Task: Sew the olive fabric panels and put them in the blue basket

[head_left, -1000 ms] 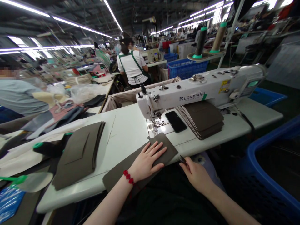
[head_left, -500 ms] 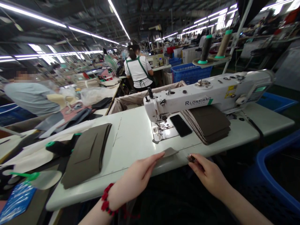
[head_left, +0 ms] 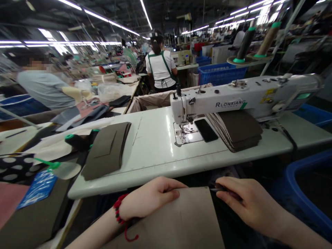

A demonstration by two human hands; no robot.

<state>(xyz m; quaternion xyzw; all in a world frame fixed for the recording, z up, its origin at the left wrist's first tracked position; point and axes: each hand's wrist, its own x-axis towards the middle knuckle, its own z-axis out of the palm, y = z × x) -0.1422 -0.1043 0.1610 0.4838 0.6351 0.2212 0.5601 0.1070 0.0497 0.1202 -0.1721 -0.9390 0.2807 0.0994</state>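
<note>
Fabric (head_left: 192, 221) just off table edge (head_left: 137, 178)

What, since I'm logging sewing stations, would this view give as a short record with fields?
Left hand: pinching the top edge of a brown-gray piece
Right hand: holding a small dark tool, tip near the piece's top corner; contact unclear
Bracelet: red, on the left wrist
Machine: white, lettered RLONXIANG
Phone: dark screen up, beside the needle area
Right stack: dark pieces, partly beneath the machine's arm
Left stack: similar color, near the table's left end
</note>
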